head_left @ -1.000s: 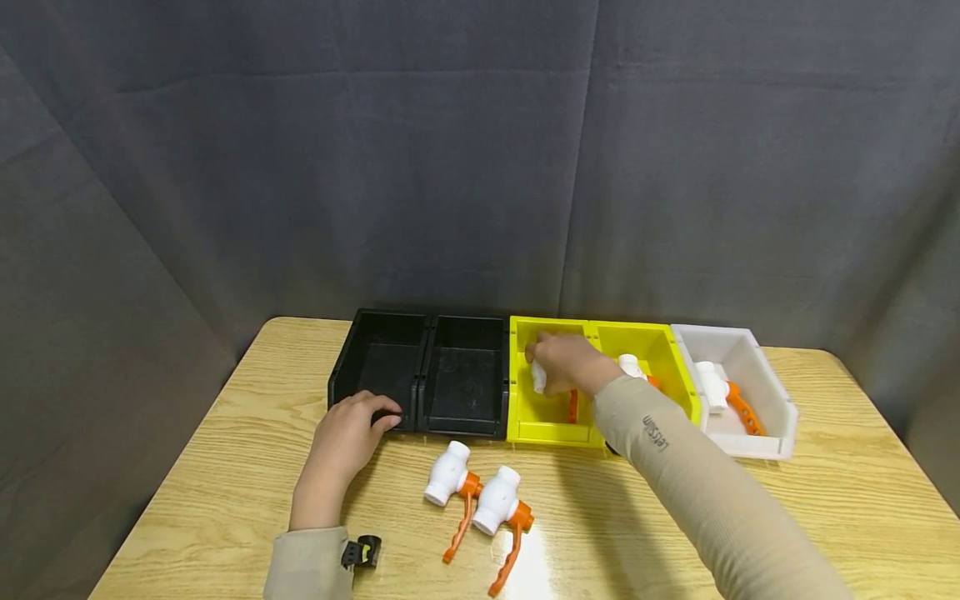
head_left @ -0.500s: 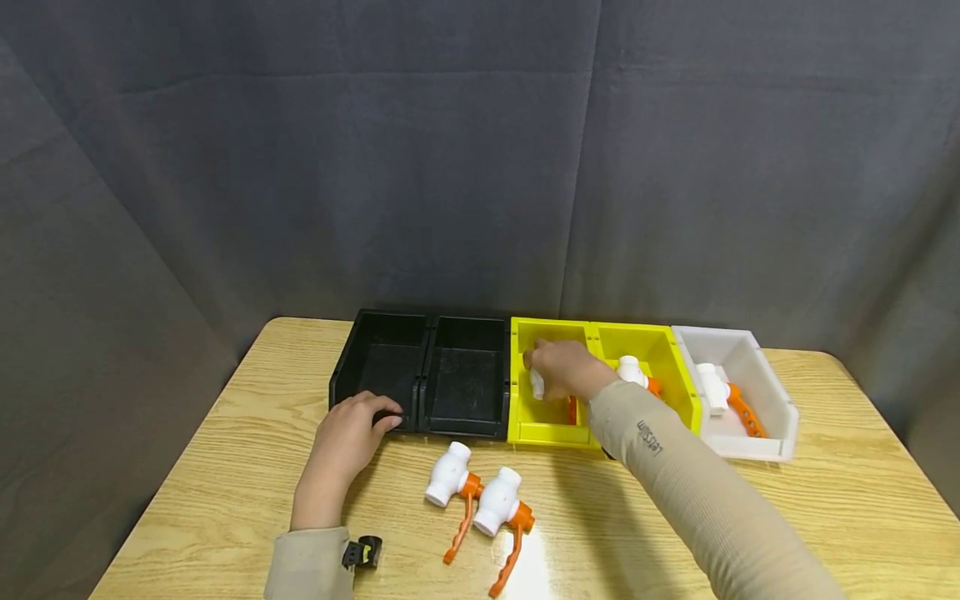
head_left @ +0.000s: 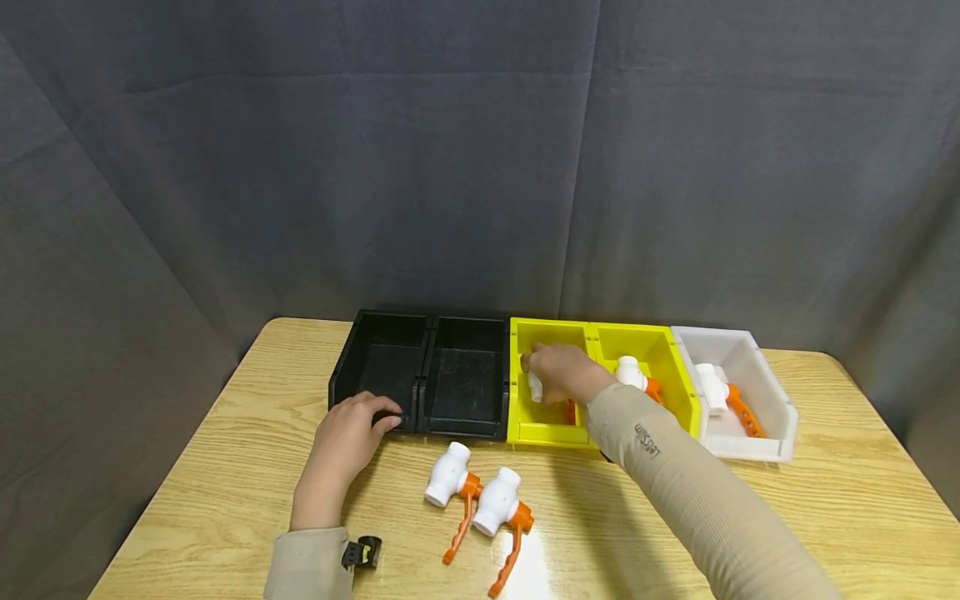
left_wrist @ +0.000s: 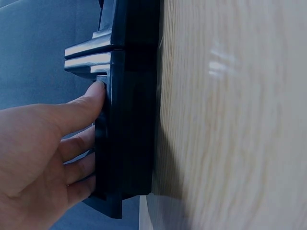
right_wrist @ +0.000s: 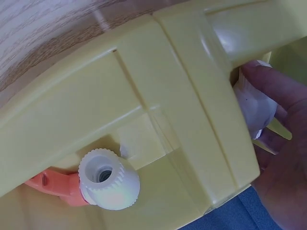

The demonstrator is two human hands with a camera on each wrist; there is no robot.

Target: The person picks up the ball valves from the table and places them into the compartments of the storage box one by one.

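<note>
My right hand (head_left: 558, 372) reaches into the left yellow bin (head_left: 551, 432) and grips a white ball valve (head_left: 536, 387); its orange handle shows just below the hand. In the right wrist view, the thumb and fingers hold the white valve body (right_wrist: 256, 103) beside the bin wall. My left hand (head_left: 348, 433) rests on the front edge of the leftmost black bin (head_left: 375, 418). In the left wrist view, its thumb touches the rim while the other fingers reach behind the wall. Two more ball valves, one (head_left: 447, 475) left of the other (head_left: 498, 502), lie on the table.
A second black bin (head_left: 465, 423) adjoins the first. The right yellow bin (head_left: 678, 367) holds a ball valve (head_left: 630, 372), and the white bin (head_left: 750, 447) at the row's right end holds another (head_left: 712, 388). A grey curtain (head_left: 465, 167) hangs behind the wooden table (head_left: 225, 492).
My right hand has shifted slightly left and toward the front within the left yellow bin, still gripping the valve. My left hand and the valves on the table have stayed in place.
</note>
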